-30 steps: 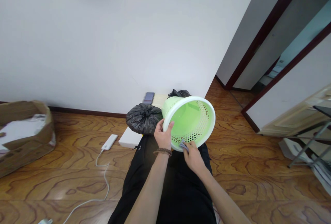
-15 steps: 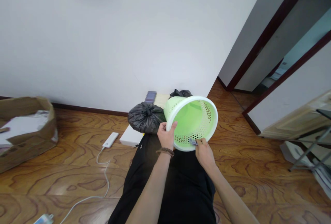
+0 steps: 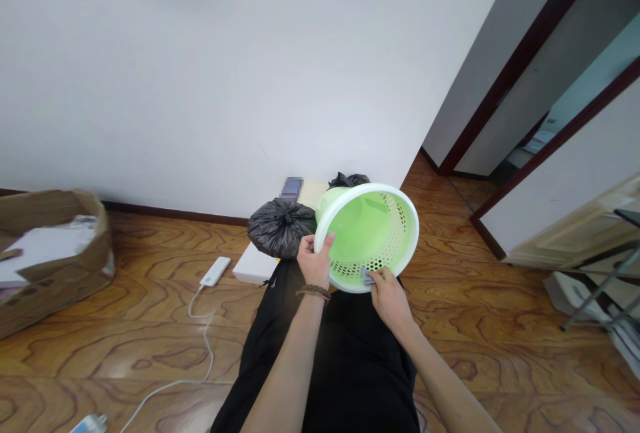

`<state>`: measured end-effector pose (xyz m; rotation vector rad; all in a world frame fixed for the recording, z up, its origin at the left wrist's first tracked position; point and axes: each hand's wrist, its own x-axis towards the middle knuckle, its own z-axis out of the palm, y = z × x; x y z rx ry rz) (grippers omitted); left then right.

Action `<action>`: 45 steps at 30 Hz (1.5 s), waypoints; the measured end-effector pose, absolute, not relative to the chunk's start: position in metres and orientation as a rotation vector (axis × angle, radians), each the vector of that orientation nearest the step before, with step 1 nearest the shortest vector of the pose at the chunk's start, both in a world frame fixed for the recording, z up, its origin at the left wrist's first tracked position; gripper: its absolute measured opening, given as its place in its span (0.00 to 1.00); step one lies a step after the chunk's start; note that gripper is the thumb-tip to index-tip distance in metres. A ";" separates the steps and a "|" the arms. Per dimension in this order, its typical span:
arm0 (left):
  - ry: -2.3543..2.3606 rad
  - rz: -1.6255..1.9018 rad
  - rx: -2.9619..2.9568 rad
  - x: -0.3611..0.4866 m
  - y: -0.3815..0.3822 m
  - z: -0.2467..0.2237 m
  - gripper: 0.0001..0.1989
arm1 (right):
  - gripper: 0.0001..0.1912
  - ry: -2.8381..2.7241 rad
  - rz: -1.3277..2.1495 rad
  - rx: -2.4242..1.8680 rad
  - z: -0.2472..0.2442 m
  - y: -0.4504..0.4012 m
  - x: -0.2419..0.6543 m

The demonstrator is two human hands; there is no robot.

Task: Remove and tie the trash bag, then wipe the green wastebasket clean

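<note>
A pale green plastic basket (image 3: 365, 223), round and tapering like a bucket, lies tilted above the person's lap with its wide mouth facing back toward the wearer. Its rim is a thick, smooth, whitish ring; below that, the wall is pierced by rows of small holes, and the inside has a dull gloss. The left hand (image 3: 314, 263) grips the rim at its left side, thumb inside and fingers curled around the outer wall. The right hand (image 3: 391, 296) has its fingers pinched narrow on a small crumpled grey-blue wad (image 3: 368, 277) (cloth or paper, I cannot tell which) at the near lip, by the perforated band.

Just beyond the basket's left side sits a black plastic bag (image 3: 281, 227), its thin, shiny film gathered into radiating creases; another dark bag (image 3: 349, 180) shows partly behind the basket. A flat white box (image 3: 251, 264) lies near the first bag. Farther left, an open brown cardboard box (image 3: 65, 296) with creased, bent sides holds white papers (image 3: 55, 249). The floor (image 3: 165, 336) has glossy, swirling wood grain.
</note>
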<state>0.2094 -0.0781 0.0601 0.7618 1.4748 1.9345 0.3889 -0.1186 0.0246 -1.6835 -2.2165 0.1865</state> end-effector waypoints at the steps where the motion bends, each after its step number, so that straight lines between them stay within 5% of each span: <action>1: 1.467 1.940 0.759 0.209 -0.078 0.060 0.19 | 0.18 -2.210 0.131 -1.731 0.025 -0.114 0.396; 6: 1.475 1.916 0.787 0.208 -0.078 0.059 0.19 | 0.18 -2.177 0.020 -1.859 0.022 -0.104 0.412; 18: 1.461 1.870 0.846 0.221 -0.078 0.060 0.19 | 0.19 -2.198 0.427 -1.544 0.018 -0.131 0.359; 27: 1.539 1.873 0.791 0.211 -0.076 0.062 0.20 | 0.19 -2.223 -0.006 -1.962 0.033 -0.099 0.412; 37: 1.580 1.860 0.847 0.209 -0.073 0.056 0.19 | 0.18 -2.178 0.565 -1.568 0.034 -0.133 0.353; 45: 1.601 1.868 0.793 0.212 -0.070 0.051 0.20 | 0.18 -2.094 0.213 -1.952 0.037 -0.103 0.410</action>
